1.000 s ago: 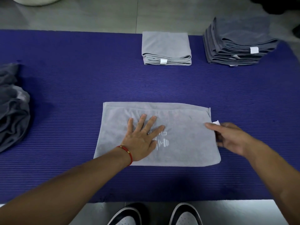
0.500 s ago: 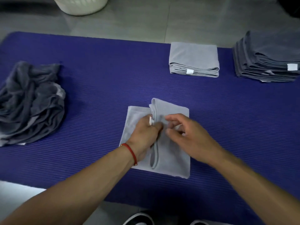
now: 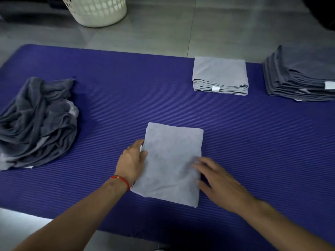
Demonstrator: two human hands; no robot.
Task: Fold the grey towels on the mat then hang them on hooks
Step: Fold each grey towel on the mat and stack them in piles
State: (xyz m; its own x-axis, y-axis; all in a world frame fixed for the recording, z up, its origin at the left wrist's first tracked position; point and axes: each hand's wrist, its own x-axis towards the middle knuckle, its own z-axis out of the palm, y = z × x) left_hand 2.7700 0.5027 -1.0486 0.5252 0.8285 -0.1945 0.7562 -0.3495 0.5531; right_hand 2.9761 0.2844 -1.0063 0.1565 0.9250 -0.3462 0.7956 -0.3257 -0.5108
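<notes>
Head view shows a light grey folded towel (image 3: 172,163) lying flat near the front edge of the ribbed purple mat (image 3: 112,109), about in the middle.

What could go wrong? The towel is soft and made of loose layers. If a hand lifts away too fast or drags sideways, I think the top layer could slide or flip open, and the neat fold would be lost. Picking it up from one side only might also let the layers droop apart.

The left hand (image 3: 133,161) sits at the towel's left side. Its thumb lies on top and its fingers look tucked at the edge, so it seems to pinch the layers there, though the fingertips are partly hidden. The right hand (image 3: 217,180) lies at the towel's right side with fingers straight and spread. It rests on the cloth and holds nothing.

A second light grey folded towel (image 3: 220,75) lies at the back edge of the mat. A stack of dark grey folded towels (image 3: 301,77) sits at the back right corner. A heap of dark grey crumpled towels (image 3: 36,122) lies by the left edge. A white plastic basket (image 3: 96,9) stands on the floor beyond the mat.
</notes>
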